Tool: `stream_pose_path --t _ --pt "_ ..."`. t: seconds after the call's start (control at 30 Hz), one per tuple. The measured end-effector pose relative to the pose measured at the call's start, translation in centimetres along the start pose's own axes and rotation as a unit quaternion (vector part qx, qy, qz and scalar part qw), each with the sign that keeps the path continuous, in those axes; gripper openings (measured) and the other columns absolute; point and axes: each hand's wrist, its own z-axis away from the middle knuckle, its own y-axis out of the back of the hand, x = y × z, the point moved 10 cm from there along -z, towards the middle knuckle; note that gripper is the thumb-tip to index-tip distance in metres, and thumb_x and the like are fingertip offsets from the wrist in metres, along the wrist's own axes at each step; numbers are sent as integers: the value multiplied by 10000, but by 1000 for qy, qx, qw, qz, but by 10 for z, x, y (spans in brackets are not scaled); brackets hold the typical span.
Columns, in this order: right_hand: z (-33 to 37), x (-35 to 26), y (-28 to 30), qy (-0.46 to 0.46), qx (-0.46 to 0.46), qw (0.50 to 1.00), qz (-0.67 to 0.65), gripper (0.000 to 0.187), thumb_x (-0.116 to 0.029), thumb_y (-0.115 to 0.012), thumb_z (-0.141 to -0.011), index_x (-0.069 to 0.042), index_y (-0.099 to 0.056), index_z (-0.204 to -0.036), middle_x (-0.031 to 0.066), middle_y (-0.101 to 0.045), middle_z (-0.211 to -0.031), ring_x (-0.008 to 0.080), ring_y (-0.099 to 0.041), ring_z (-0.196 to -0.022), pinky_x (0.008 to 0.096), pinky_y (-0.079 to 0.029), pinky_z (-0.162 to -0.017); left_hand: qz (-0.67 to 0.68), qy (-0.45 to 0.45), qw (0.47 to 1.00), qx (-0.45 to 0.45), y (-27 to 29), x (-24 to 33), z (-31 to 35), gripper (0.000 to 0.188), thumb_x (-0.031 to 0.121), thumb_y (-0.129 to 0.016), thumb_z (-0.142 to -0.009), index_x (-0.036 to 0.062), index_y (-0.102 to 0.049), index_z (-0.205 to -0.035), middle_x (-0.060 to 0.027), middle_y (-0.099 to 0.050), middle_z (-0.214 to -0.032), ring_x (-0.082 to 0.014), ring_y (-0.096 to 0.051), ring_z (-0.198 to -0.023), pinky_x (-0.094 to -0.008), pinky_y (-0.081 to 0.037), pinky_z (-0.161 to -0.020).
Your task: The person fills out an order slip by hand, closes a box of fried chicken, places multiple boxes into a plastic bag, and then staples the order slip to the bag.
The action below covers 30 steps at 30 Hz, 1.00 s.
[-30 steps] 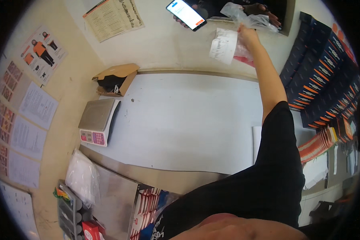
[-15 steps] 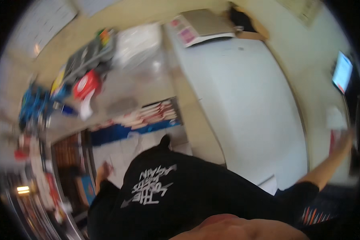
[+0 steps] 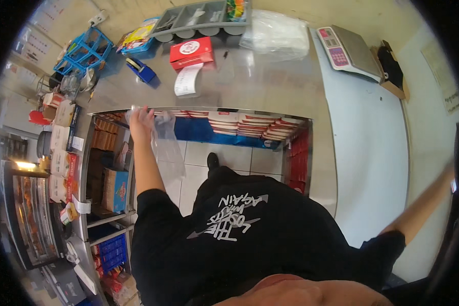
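Note:
At the front edge of the steel counter, my left hand (image 3: 142,121) is closed on a clear plastic bag (image 3: 169,148), which hangs down limp over the tiled floor. On the counter beyond it stands a red box (image 3: 191,52), with a white printed slip (image 3: 187,80) at its near side. A blue tape dispenser (image 3: 141,70) is to the left of that box. My right arm stretches out to the far right, where my right hand (image 3: 451,174) meets the dark rim of the picture; its fingers are hidden.
A grey cutlery tray (image 3: 199,19), a pack of clear bags (image 3: 275,36) and a blue basket (image 3: 86,53) line the back. Right of them, a weighing scale (image 3: 349,48) rests on a white surface (image 3: 370,153). A lit glass food cabinet (image 3: 33,214) is at left.
My view has swung right and sharpened. My left hand has risen from low over the floor to the counter's front edge with the bag. My right arm stays stretched to the right.

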Motion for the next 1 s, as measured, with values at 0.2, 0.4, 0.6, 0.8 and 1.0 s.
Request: stream_pose_path --t 0.2,0.4,0.6,0.8,1.0 --pt "182 -321 -486 43 -369 891 -262 309 -217 -486 -843 -53 -511 -1104 72 -554 -1048 163 -515 -970 279 -392 -848 -177 -140 971 -74 -72 26 -132 373 151 -542 -812 19 -391 -1126 -165 -572 -1007 -234 -582 -867 -308 -459 -711" --pt "350 -426 -773 -328 -566 699 -288 299 -339 -533 -820 -140 -534 -1043 -11 -541 -855 118 -491 -802 292 -402 -774 -390 -116 912 -46 -109 -62 -224 396 200 -613 -771 -38 -455 -1045 -136 -584 -949 -234 -572 -843 -317 -454 -718" --pt "383 -437 -805 -485 -570 584 -313 442 -417 -626 -746 -139 -524 -1074 42 -591 -1007 171 -572 -859 378 -468 -763 -396 -33 912 -103 -102 -98 -245 273 158 -601 -785 -23 -515 -970 -86 -603 -827 -155 -581 -716 -247 -441 -585" --pt "377 -473 -795 -537 -541 458 -457 441 -301 -642 -749 -85 -489 -1102 80 -584 -1017 215 -587 -919 390 -498 -768 -396 24 910 -118 -105 -63 -249 269 180 -544 -834 -10 -523 -1023 -54 -596 -804 -103 -568 -688 -210 -438 -564" --pt "344 -506 -744 -402 -403 560 -602 449 -159 -630 -770 -27 -427 -1147 85 -547 -1064 186 -558 -928 318 -469 -789 -430 56 899 -51 -80 91 -179 238 216 -461 -885 49 -575 -1011 -13 -558 -660 -78 -533 -558 -219 -444 -505"
